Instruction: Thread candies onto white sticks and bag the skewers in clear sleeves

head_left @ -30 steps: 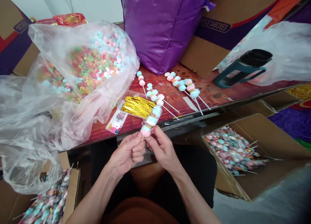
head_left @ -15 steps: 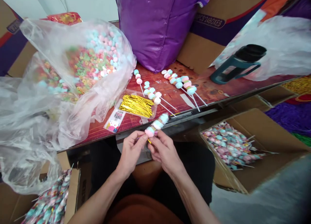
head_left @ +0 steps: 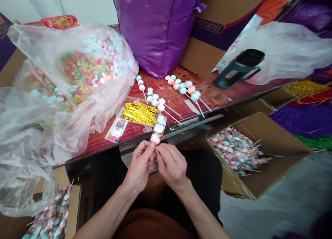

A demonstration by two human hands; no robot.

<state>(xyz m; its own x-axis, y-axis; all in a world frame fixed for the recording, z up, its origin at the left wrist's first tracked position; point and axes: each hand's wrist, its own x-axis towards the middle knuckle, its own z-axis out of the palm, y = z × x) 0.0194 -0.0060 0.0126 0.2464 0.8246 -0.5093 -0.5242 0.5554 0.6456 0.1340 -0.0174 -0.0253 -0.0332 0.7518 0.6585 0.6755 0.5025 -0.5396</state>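
Skewer, one: in your grasp over the near edge of the desk, candy end pointing far, apparently in clear wrap. Your left hand: fingers pinching its base. Your right hand: fingers pressed together at that base; anything between them is too small to tell. State: part-finished, by judgement.

Left box, near: wrapped skewers, many, judged done. Right box: heap of similar pieces, likewise judged done.

Card, one, near edge of desk. Gold ties, one bundle just beyond, plenty left. Left group of bare skewers, beside the ties, and right group, farther right: no wrap visible on either, so judged left to do.

Bottle, one, far right. Candy bag, far left: loose candy, unstrung, in quantity. Purple sack, far: contents hidden.
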